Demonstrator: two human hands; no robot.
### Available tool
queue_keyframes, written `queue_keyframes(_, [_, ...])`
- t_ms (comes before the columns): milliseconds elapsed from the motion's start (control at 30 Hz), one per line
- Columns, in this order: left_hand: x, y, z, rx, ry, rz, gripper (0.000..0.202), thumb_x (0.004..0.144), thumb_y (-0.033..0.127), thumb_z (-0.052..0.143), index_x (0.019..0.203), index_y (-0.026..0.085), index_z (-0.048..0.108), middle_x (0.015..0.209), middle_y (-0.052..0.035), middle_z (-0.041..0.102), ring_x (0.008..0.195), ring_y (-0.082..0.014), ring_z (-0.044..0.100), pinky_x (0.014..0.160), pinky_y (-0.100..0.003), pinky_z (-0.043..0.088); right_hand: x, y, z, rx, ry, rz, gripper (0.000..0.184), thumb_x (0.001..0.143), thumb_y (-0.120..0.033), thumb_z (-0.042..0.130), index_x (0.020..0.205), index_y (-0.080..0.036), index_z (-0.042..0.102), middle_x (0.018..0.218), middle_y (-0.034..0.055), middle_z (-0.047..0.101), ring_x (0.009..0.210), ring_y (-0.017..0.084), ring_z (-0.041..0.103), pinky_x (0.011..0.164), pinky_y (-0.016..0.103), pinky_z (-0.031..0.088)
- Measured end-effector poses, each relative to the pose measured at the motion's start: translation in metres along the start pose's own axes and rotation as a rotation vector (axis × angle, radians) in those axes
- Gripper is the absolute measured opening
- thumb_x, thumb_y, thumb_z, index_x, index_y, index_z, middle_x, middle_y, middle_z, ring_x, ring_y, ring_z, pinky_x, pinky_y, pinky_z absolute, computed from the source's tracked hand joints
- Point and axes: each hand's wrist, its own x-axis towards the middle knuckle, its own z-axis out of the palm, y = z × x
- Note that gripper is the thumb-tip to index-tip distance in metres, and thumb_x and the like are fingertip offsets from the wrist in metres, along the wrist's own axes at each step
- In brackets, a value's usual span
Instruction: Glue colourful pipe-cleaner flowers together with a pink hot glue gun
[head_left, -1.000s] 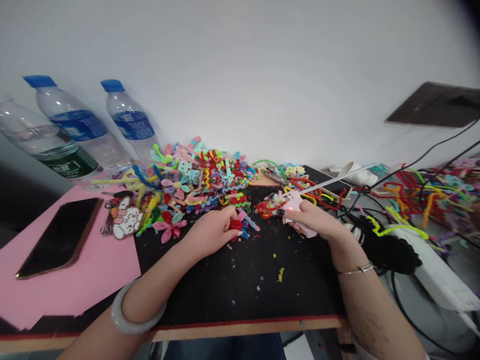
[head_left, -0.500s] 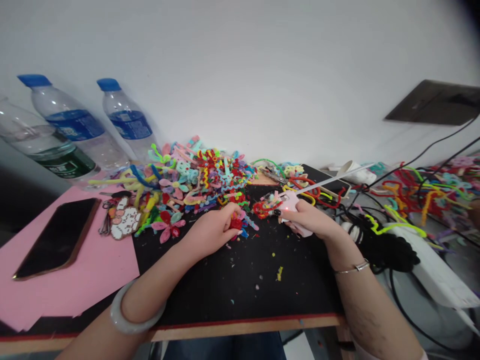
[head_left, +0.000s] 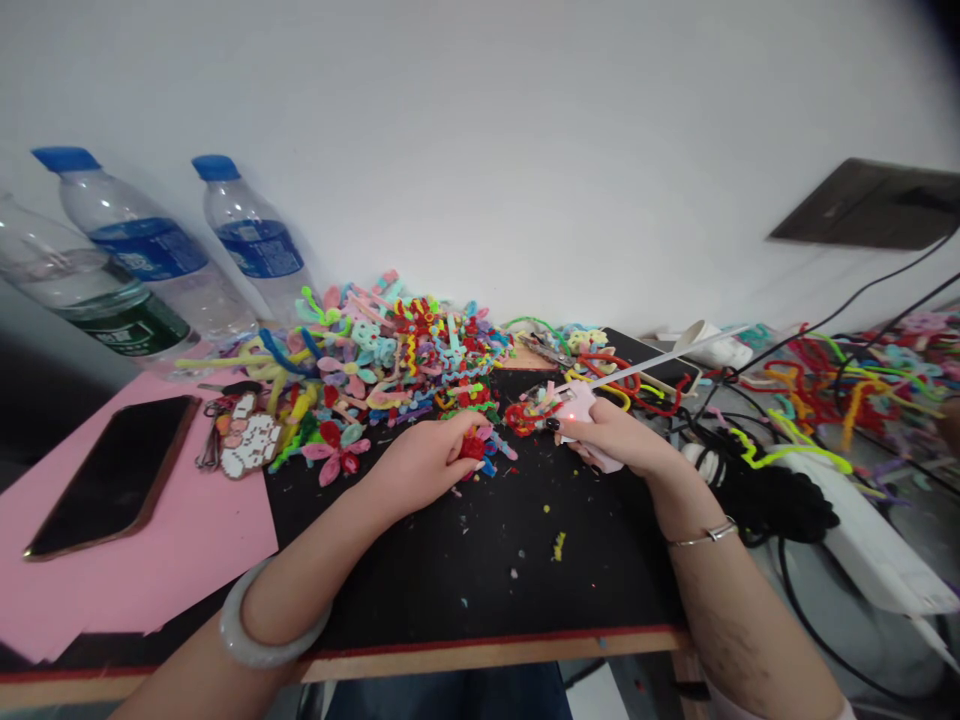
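My left hand is closed, its fingertips pinching a small red fuzzy pipe-cleaner piece. Pink and blue pipe-cleaner bits show just right of it. In my right hand is a pale pink glue gun with a small red light and a long whitish stick pointing back and up to the right. A red and multicoloured pipe-cleaner bundle lies by its front end, where the nozzle is hard to make out. Behind my left hand rises a heap of coloured pipe-cleaner flowers.
Three plastic bottles stand at the back left. A phone rests on pink paper, beside a key bunch with a white charm. At right are a white power strip, black cables and loose pipe cleaners. Small scraps dot the black tabletop.
Very little differs. My left hand has shifted slightly around the red piece, and my right hand holds the glue gun in nearly the same place.
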Motion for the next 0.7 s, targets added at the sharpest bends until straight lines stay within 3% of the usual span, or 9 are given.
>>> queue_keyframes(333, [0.0009, -0.002, 0.0011, 0.018, 0.009, 0.029, 0.036, 0.081, 0.03, 0.053, 0.117, 0.026, 0.053, 0.062, 0.0036, 0.054, 0.064, -0.0138, 0.053, 0.057, -0.023, 0.032, -0.0004, -0.001, 0.0004, 0.013, -0.009, -0.017, 0.025, 0.073, -0.036, 0.06, 0.063, -0.014, 0.053, 0.047, -0.003, 0.049, 0.038, 0.007, 0.045, 0.035, 0.017, 0.035])
queue_keyframes(500, [0.002, -0.0047, 0.0034, 0.02, 0.021, 0.08, 0.036, 0.082, 0.029, 0.052, 0.117, 0.023, 0.055, 0.088, -0.0029, 0.066, 0.086, -0.0175, 0.059, 0.075, -0.026, 0.041, 0.0002, -0.0003, 0.0001, 0.012, -0.011, -0.015, 0.024, 0.073, -0.036, 0.06, 0.063, -0.016, 0.053, 0.047, -0.0029, 0.05, 0.038, 0.007, 0.045, 0.035, 0.017, 0.036])
queue_keyframes(600, [0.0025, -0.0078, 0.0055, 0.015, 0.023, 0.105, 0.037, 0.082, 0.028, 0.052, 0.119, 0.023, 0.055, 0.111, -0.0048, 0.064, 0.101, -0.0188, 0.057, 0.087, -0.029, 0.041, 0.0009, 0.0006, -0.0002, 0.011, -0.01, -0.016, 0.025, 0.073, -0.036, 0.06, 0.06, -0.016, 0.052, 0.046, -0.0029, 0.05, 0.038, 0.007, 0.045, 0.035, 0.018, 0.036])
queue_keyframes(700, [0.0028, -0.0097, 0.0068, 0.028, 0.016, 0.105, 0.037, 0.082, 0.028, 0.051, 0.119, 0.024, 0.054, 0.117, -0.0049, 0.061, 0.106, -0.0195, 0.055, 0.091, -0.031, 0.04, 0.0013, 0.001, -0.0002, -0.003, -0.003, -0.031, 0.026, 0.073, -0.037, 0.059, 0.059, -0.016, 0.052, 0.045, -0.0031, 0.05, 0.038, 0.008, 0.045, 0.035, 0.018, 0.036])
